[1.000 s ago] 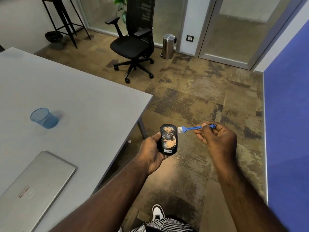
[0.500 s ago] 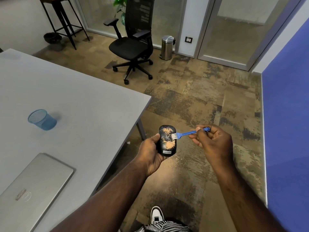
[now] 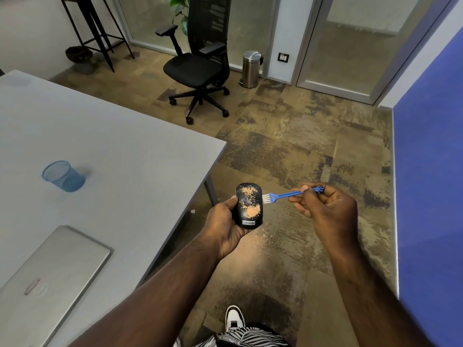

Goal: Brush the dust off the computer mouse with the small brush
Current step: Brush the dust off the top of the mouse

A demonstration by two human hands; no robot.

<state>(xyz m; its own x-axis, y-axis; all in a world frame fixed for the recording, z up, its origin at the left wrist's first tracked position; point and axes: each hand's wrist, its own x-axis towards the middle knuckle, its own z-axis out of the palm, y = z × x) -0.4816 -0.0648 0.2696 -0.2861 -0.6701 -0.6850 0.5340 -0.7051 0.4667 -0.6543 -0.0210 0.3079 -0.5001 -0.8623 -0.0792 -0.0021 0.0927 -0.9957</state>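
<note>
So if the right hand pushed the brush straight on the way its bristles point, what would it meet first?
Probably the mouse: the right hand aims the brush at its right edge, bristles almost touching; depth is uncertain.

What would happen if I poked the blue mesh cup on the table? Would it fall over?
The blue mesh cup probably tips easily: it looks thin and see-through, so likely light. It seems to hold nothing, so no weight steadies it. Being round, it might roll across the smooth table once down.

We see even, soft indoor light, faint shadows on the bench (image 3: 130,146), sharp focus centrally, and wide-angle bending at the edges.
</note>
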